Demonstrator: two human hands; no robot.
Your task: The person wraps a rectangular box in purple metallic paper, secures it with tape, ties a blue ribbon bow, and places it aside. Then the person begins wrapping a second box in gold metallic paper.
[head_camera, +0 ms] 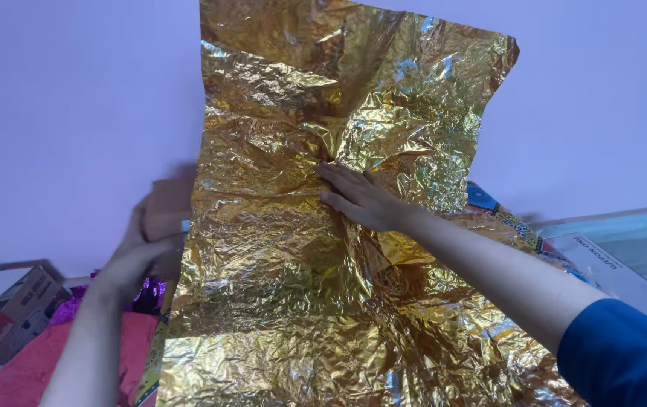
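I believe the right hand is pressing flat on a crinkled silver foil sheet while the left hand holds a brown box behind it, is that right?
Not quite: the foil sheet is gold, not silver. The head view shows the right hand pressing flat on the crinkled sheet, and the left hand holding a brown box behind its edge, as you said.

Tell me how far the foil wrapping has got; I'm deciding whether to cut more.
Done: the crumpled gold foil sheet is spread over the brown box. In hand: the right hand presses the foil flat at its middle while the left hand steadies the box's side. Left: the sheet's top edge stands loose against the wall, unfolded.
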